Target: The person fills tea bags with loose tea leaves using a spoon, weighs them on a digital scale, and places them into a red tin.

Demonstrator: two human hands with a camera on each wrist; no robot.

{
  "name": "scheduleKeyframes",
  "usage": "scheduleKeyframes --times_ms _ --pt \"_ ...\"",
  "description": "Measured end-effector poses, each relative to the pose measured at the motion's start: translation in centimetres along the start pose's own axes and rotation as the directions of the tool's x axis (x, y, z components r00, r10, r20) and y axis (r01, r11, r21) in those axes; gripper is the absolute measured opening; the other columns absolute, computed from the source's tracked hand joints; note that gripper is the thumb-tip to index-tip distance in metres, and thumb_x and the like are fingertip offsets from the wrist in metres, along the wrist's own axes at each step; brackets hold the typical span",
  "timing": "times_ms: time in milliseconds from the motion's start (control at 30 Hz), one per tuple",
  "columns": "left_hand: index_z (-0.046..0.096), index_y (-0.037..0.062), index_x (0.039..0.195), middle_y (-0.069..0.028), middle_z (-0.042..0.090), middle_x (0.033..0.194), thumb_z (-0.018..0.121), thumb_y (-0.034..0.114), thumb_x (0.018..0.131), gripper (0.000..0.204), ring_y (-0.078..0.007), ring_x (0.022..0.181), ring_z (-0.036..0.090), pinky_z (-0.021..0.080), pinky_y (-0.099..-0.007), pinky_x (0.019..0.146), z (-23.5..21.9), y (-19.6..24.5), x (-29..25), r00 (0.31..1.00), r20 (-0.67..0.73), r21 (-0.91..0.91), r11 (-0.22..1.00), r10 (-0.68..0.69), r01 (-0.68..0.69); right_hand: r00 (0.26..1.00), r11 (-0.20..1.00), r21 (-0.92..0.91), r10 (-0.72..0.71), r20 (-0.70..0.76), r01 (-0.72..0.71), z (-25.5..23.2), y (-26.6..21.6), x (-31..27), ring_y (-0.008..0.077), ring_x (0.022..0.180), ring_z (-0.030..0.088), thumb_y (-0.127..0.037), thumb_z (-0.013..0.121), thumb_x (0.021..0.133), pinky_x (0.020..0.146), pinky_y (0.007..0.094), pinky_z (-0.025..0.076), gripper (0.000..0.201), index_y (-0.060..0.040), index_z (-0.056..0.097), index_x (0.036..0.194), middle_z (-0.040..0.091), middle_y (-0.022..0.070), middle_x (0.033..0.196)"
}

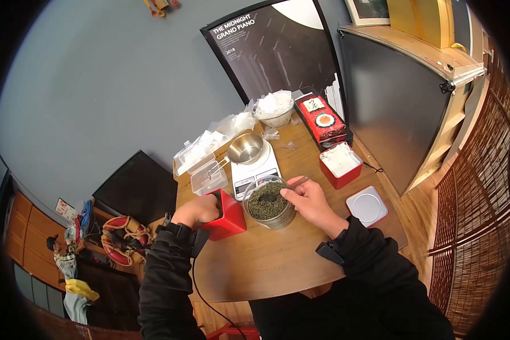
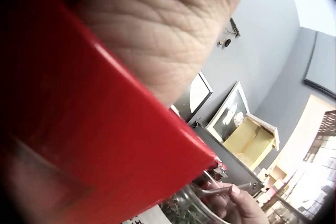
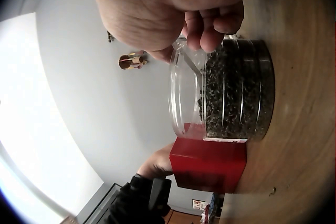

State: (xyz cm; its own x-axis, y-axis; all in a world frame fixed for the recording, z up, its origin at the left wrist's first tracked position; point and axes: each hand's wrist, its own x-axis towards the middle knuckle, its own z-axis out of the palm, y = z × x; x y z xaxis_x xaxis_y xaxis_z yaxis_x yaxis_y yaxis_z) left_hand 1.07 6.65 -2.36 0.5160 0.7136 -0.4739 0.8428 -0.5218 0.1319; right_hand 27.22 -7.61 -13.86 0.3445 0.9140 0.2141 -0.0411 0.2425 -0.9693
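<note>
My right hand (image 1: 310,201) pinches the handle of a spoon (image 1: 298,183) over a clear round jar (image 1: 275,221). Dried, dark green tea leaves (image 1: 260,209) fill much of that jar; seen from the side in the right wrist view, they stop below its rim. To the jar's left is an open red tin (image 1: 230,218), tilted, close against the jar. My left hand (image 1: 195,211) reaches into the tin's mouth, and the tin's walls hide the fingers. In the left wrist view the heel of that hand lies against the tin's edge.
Behind the jar stands a white kitchen scale (image 1: 259,173) with a steel bowl (image 1: 246,148) on it. A clear plastic box (image 1: 207,178) lies left of it. At right are a white-lined red tin (image 1: 341,164), a lid (image 1: 368,206) and a red package (image 1: 324,120). A cable (image 1: 201,294) hangs by the table's front edge.
</note>
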Motion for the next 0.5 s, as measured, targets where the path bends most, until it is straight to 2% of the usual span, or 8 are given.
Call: scheduleKeyframes --times_ms 67,133,167,200,333,433,467,500 --pt "0.071 -0.0026 0.104 -0.0203 0.073 0.101 0.063 0.019 0.084 0.031 -0.0314 0.092 0.071 0.055 -0.0385 0.080 -0.6 -0.6 -0.2 0.999 -0.045 0.011 1.000 0.005 -0.005 1.000 1.000 0.009 -0.005 0.002 0.005 0.0 0.0 0.0 0.0061 0.056 0.048 -0.024 0.076 0.089 0.052 0.0273 0.039 0.029 0.0000 0.063 0.099 0.055 -0.0015 0.061" --pt "0.072 -0.0053 0.097 -0.0166 0.073 0.086 0.061 0.012 0.084 0.025 -0.0229 0.074 0.072 0.056 -0.0341 0.068 -2.7 0.9 -2.6 0.993 -0.035 -0.288 0.952 -0.116 0.101 1.000 1.000 0.016 -0.007 0.001 0.007 0.0 0.1 0.0 0.0061 0.056 0.048 -0.024 0.076 0.089 0.052 0.0273 0.039 0.030 0.0002 0.063 0.099 0.055 -0.0015 0.061" --pt "0.070 -0.0098 0.097 -0.0122 0.071 0.080 0.056 0.005 0.088 0.022 -0.0164 0.069 0.070 0.058 -0.0286 0.065 -3.5 1.4 -3.8 0.993 -0.100 -0.337 0.941 -0.068 0.030 1.000 1.000 0.018 -0.007 -0.001 0.007 -0.1 0.1 -0.1 0.0062 0.056 0.048 -0.024 0.076 0.089 0.052 0.0273 0.039 0.030 0.0003 0.062 0.099 0.055 -0.0013 0.062" --pt "0.070 -0.0098 0.097 -0.0122 0.071 0.080 0.056 0.005 0.088 0.022 -0.0164 0.069 0.070 0.058 -0.0286 0.065 -3.9 1.3 -4.5 0.993 -0.098 -0.337 0.941 -0.069 0.032 1.000 1.000 0.021 -0.007 -0.002 0.007 0.0 0.1 -0.1 0.0063 0.057 0.049 -0.024 0.076 0.089 0.052 0.0273 0.039 0.030 0.0003 0.062 0.100 0.056 -0.0012 0.062" --pt "0.069 -0.0111 0.094 -0.0111 0.071 0.081 0.055 0.001 0.088 0.020 -0.0157 0.071 0.068 0.057 -0.0286 0.066 -5.3 0.6 -7.0 0.941 -0.336 -0.419 0.901 -0.041 -0.110 1.000 0.999 0.035 0.010 0.008 -0.011 0.0 -0.2 -0.1 0.0064 0.057 0.049 -0.024 0.076 0.089 0.052 0.0272 0.040 0.031 0.0003 0.062 0.101 0.056 -0.0010 0.062" --pt "0.070 -0.0103 0.095 -0.0096 0.071 0.078 0.057 0.003 0.089 0.020 -0.0127 0.070 0.067 0.054 -0.0265 0.065 -5.4 0.7 -8.4 0.804 -0.594 -0.452 0.842 -0.038 -0.294 1.000 1.000 0.030 0.005 0.002 -0.005 -0.1 -0.2 -0.1 0.0066 0.057 0.050 -0.024 0.076 0.089 0.052 0.0271 0.040 0.031 0.0002 0.062 0.101 0.057 -0.0008 0.063" --pt "0.070 -0.0103 0.095 -0.0096 0.071 0.078 0.057 0.003 0.089 0.020 -0.0127 0.070 0.067 0.054 -0.0265 0.065 -5.3 0.8 -8.7 0.803 -0.594 -0.452 0.842 -0.038 -0.294 1.000 1.000 0.024 0.004 -0.003 -0.004 0.0 -0.3 -0.2 0.0065 0.057 0.050 -0.024 0.076 0.089 0.052 0.0270 0.040 0.032 0.0007 0.062 0.102 0.057 -0.0010 0.063" --pt "0.070 -0.0103 0.095 -0.0096 0.071 0.079 0.057 0.003 0.089 0.019 -0.0127 0.070 0.067 0.054 -0.0261 0.065 -5.2 1.1 -9.0 0.749 -0.659 -0.466 0.817 -0.066 -0.338 1.000 1.000 0.018 0.001 -0.008 -0.001 0.0 -0.4 -0.2 0.0064 0.057 0.050 -0.025 0.077 0.088 0.052 0.0269 0.040 0.033 0.0011 0.061 0.103 0.056 -0.0012 0.063"
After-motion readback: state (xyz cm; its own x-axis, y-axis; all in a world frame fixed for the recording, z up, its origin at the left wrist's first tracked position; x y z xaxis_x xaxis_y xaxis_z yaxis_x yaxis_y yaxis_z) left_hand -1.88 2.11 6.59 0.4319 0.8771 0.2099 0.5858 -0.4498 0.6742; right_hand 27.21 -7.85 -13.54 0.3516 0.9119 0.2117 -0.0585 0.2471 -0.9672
